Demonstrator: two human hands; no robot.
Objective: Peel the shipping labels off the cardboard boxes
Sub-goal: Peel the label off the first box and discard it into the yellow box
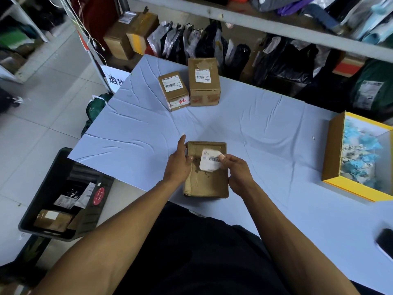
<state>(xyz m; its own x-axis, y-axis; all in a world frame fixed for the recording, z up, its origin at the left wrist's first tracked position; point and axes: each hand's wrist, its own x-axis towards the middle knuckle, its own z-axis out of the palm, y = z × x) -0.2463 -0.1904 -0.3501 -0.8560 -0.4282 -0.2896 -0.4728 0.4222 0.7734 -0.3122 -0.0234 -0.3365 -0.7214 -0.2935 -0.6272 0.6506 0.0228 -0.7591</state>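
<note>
Cardboard box [205,184] lies at the table's [276,128] six o'clock edge; the left hand [178,165] grips its side while the right hand [238,173] pinches the half-lifted label [210,160], which may tear if yanked.

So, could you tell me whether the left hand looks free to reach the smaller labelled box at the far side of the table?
Probably not yet: the left hand steadies the near box while the right hand peels its label. The table between it and the smaller box lies bare.
</note>
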